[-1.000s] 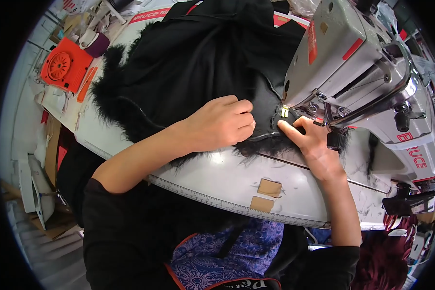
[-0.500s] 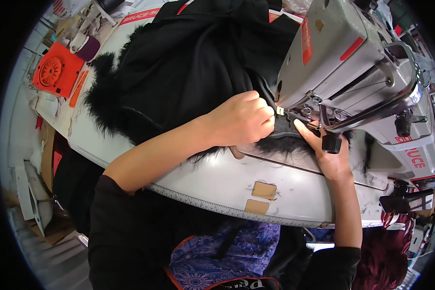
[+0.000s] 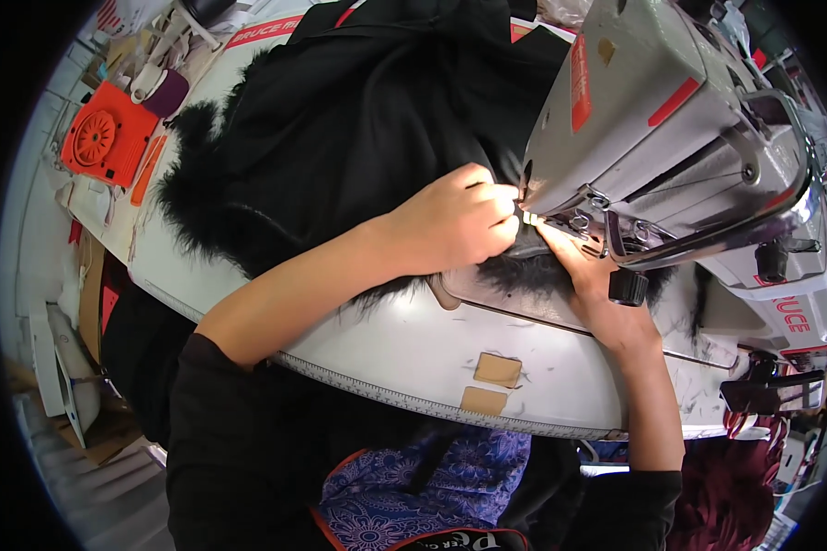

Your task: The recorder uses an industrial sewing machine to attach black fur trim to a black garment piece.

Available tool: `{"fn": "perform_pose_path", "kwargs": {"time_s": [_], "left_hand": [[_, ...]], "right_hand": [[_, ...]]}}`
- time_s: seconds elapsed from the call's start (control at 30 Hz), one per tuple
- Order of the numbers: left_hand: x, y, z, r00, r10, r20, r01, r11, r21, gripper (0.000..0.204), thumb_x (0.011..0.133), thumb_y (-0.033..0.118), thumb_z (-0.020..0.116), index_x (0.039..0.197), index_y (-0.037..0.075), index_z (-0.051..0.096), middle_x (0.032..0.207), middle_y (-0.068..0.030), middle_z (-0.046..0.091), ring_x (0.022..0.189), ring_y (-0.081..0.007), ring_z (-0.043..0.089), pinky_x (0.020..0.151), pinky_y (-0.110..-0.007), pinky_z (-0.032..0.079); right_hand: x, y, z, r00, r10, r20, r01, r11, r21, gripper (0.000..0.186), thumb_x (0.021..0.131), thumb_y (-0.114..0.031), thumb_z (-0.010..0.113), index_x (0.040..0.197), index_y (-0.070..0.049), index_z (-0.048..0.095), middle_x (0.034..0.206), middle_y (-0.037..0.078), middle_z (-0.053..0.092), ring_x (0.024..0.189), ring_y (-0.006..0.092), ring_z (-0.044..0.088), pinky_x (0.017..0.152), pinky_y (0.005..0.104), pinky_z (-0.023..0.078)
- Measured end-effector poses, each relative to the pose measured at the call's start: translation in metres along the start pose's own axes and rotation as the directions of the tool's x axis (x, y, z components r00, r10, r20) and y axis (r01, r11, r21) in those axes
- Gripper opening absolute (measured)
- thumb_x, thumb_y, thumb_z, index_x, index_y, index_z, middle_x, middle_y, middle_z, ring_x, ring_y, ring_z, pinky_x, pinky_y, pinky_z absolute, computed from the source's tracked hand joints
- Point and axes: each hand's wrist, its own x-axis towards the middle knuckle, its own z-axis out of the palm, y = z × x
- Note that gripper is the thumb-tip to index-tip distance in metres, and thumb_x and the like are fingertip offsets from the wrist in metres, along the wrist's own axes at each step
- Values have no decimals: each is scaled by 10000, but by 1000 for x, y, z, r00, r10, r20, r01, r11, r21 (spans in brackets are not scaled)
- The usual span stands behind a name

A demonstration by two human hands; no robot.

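My left hand (image 3: pixel 459 219), fingers curled, grips the black fabric (image 3: pixel 358 138) just left of the sewing machine's needle area (image 3: pixel 526 213), where a small light shines. My right hand (image 3: pixel 590 275) lies on the fabric with a finger stretched toward the presser foot, its other fingers partly hidden by the sewing machine (image 3: pixel 634 110). Black fluffy trim (image 3: pixel 193 184) edges the fabric at the left, and more fur shows below my hands.
The white table (image 3: pixel 368 349) has a ruler strip along its curved front edge and two tan patches. At the back left are an orange plastic device (image 3: pixel 110 133) and a purple thread cone (image 3: pixel 164 92). Dark red fabric (image 3: pixel 726 487) hangs at the lower right.
My left hand moved right and up against the needle area. My right hand shifted right, then back left toward the presser foot. The black fabric moved slightly left.
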Motion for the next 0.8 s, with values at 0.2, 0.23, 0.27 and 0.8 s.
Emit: {"fn": "perform_pose_path", "kwargs": {"time_s": [0.2,0.23,0.27,0.8], "left_hand": [[1,-10,-1,995,44,95,-38,998,-58,71,679,136,576,690,70,554,710,-19,507,698,-167,518,678,-296,416],[2,-9,-1,997,59,57,-58,998,-17,68,676,135,577,681,75,546,698,-15,498,687,-160,512,669,-290,410],[3,-9,0,997,75,19,-75,997,24,67,672,134,579,672,81,538,686,-10,489,677,-152,507,660,-283,405],[-1,-3,-10,987,91,132,-105,989,100,70,699,128,586,749,83,570,720,2,490,714,-128,511,638,-266,380]], "right_hand": [[2,-7,2,986,-23,-162,6,994,-106,632,633,89,526,1232,-112,553,1087,174,598,973,330,568,873,412,438],[1,-7,3,982,-28,-184,2,990,-140,639,629,87,526,1231,-127,556,1062,168,605,954,326,571,859,413,441],[0,-7,3,978,-34,-206,-3,985,-173,646,626,85,526,1230,-141,560,1037,162,612,934,322,573,846,414,444],[-6,11,11,972,-118,-201,138,987,87,685,582,150,554,1205,-134,582,1171,112,581,1051,303,558,920,354,435]]}}
